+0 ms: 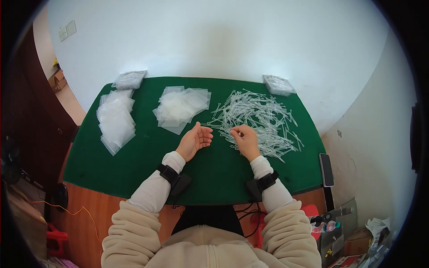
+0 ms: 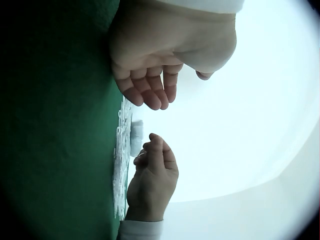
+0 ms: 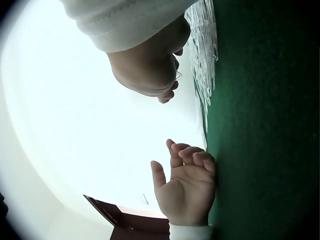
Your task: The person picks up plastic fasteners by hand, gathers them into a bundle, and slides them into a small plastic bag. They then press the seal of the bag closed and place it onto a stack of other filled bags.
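Note:
My left hand (image 1: 195, 142) is held over the green table with its palm turned inward and its fingers loosely bent; nothing is in it. Across from it, at the near left side of a pile of clear looped plastic sticks (image 1: 261, 109), is my right hand (image 1: 247, 142). Its thumb and fingers pinch a thin clear looped stick, of which a small loop (image 3: 178, 75) shows in the right wrist view; the rest is mostly hidden by the fingers. Beyond the left hand lies a loose stack of clear zip bags (image 1: 182, 105).
More clear bags (image 1: 116, 118) are fanned out on the table's left side. Two filled clear packs, a left one (image 1: 129, 80) and a right one (image 1: 279, 84), sit at the back edge by the wall. A phone (image 1: 326, 169) is at the right edge.

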Demonstrator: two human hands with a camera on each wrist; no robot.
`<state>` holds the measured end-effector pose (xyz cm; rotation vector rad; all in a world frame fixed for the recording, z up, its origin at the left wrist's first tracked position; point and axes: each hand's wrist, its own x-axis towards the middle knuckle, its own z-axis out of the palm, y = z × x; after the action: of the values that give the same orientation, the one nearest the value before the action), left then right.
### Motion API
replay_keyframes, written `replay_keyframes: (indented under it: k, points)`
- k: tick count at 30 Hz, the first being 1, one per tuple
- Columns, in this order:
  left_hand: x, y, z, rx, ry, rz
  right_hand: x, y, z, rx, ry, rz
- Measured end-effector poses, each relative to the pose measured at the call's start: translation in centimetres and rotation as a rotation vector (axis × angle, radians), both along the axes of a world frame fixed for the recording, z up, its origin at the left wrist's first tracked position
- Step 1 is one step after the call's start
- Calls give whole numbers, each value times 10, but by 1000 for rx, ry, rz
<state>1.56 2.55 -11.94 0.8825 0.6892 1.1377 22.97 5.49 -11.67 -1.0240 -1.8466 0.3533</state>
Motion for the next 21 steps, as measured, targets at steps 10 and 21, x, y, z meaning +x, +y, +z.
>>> replay_keyframes:
  k: [10,21]
  points:
    - [10,-18,26,1343,1142,668,-32,-30,1,204,-386,197]
    - [21,-26,5,939,1047,247,-33,-32,-4,242,-270,335]
